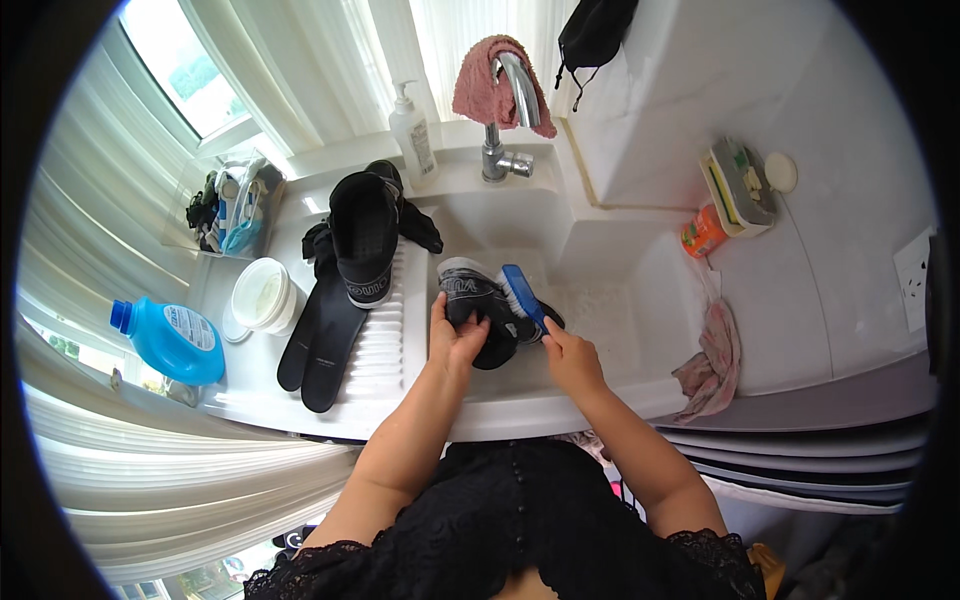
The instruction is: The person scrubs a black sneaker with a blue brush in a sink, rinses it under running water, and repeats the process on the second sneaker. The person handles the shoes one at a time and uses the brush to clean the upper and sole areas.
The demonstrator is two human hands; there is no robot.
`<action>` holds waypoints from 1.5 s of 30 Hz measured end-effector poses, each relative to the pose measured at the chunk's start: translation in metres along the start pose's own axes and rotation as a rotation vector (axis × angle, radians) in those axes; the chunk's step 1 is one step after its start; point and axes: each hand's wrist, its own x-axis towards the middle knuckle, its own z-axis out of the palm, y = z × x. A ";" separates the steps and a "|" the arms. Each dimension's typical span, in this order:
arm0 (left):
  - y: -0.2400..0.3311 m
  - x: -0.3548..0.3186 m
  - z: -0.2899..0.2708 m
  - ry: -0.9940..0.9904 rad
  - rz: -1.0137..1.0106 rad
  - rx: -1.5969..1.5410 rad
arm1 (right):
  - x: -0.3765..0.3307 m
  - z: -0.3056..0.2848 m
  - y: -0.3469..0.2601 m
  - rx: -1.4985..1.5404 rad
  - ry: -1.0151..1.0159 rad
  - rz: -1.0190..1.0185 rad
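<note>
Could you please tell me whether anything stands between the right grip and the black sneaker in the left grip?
Only the blue scrubbing brush that the right grip holds: its white bristles face the black sneaker in the left grip. Nothing else visible stands between them.

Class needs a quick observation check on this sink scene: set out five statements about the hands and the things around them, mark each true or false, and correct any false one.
1. The right hand holds a blue scrubbing brush. True.
2. The left hand is empty. False: it holds a black sneaker.
3. A pink cloth hangs over the faucet. True.
4. Two black insoles lie inside the basin. False: they lie to the left of it, outside.
5. The blue detergent bottle is on the right of the basin. False: it is on the left.
</note>
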 end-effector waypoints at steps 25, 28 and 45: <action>0.005 0.013 -0.012 -0.004 -0.047 0.097 | -0.013 -0.032 0.017 -0.276 -0.110 0.122; 0.000 0.009 -0.008 -0.021 -0.049 0.123 | -0.017 -0.041 0.015 -0.237 -0.098 0.073; -0.014 -0.012 0.001 -0.415 -0.264 0.168 | -0.011 -0.009 -0.025 -0.405 0.116 -0.410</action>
